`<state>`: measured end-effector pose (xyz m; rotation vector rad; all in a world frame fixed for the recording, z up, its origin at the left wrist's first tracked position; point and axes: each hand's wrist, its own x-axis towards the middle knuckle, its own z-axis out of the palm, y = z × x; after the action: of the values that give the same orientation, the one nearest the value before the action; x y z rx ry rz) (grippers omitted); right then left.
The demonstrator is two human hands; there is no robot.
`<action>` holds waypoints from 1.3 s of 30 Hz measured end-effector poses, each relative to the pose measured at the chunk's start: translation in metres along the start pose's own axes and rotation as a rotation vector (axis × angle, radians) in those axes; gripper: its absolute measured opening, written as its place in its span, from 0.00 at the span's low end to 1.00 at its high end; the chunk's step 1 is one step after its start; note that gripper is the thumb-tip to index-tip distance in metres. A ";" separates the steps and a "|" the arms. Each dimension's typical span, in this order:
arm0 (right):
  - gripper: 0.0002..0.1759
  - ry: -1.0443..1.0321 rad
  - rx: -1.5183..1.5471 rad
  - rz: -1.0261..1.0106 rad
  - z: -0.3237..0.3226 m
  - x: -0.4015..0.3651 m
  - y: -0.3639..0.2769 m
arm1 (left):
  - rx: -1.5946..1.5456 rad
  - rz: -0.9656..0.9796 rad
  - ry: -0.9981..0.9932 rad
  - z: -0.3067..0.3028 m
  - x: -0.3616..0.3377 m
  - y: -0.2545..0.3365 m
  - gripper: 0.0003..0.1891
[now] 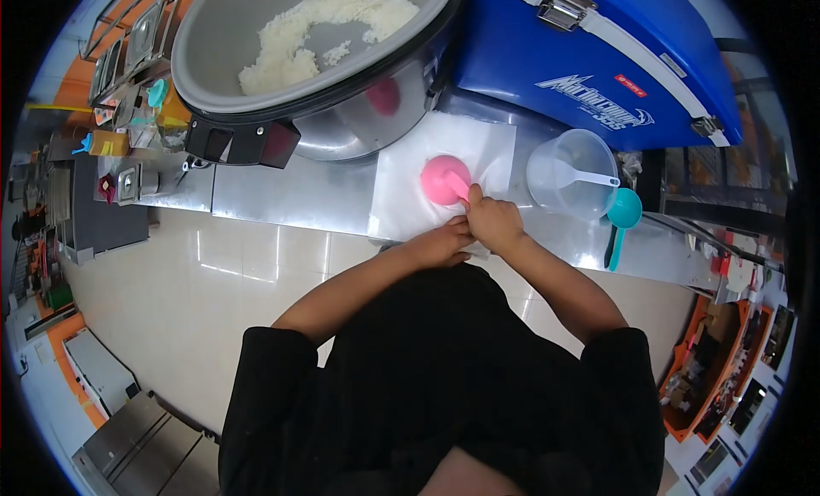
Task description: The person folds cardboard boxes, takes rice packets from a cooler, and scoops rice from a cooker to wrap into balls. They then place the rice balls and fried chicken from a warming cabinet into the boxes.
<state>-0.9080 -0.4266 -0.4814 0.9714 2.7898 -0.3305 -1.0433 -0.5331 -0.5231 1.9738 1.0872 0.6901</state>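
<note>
On the steel desk (282, 197), on a white sheet (401, 201), stands the pink scoop (443, 178). Our right hand (497, 223) pinches its handle with the fingers. The left hand (444, 244) touches the right one, and we cannot tell whether its fingers grip anything. We judge the scoop light, stiff and a little slippery, so the handle is the best place to hold it.

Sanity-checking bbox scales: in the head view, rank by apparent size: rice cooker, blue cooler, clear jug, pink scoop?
1-2. rice cooker and blue cooler: they look about alike, and the frame edge cuts off both, so they are not ranked against each other.
3. clear jug
4. pink scoop
</note>
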 end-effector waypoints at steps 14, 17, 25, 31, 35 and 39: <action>0.21 0.398 0.368 0.345 -0.017 -0.018 0.045 | -0.024 0.018 0.188 -0.040 -0.028 0.024 0.18; 0.26 0.384 0.163 0.395 0.000 -0.008 0.065 | 0.066 -0.081 0.285 -0.065 -0.057 0.027 0.19; 0.35 0.388 -0.018 0.301 -0.053 -0.025 0.040 | 0.180 -0.274 0.202 -0.078 -0.084 0.025 0.34; 0.32 0.424 -0.167 -0.531 -0.067 -0.028 -0.017 | 0.355 -0.261 0.118 -0.072 -0.082 0.025 0.36; 0.14 0.164 -0.079 -0.426 -0.046 -0.034 0.000 | 0.359 -0.283 0.089 -0.083 -0.085 0.025 0.36; 0.03 0.193 0.202 -0.341 -0.040 -0.046 0.025 | 0.379 -0.296 0.131 -0.084 -0.093 0.016 0.25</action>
<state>-0.8608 -0.4242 -0.4360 0.5835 3.1489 -0.6042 -1.1445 -0.5883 -0.4714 2.0328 1.6493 0.4834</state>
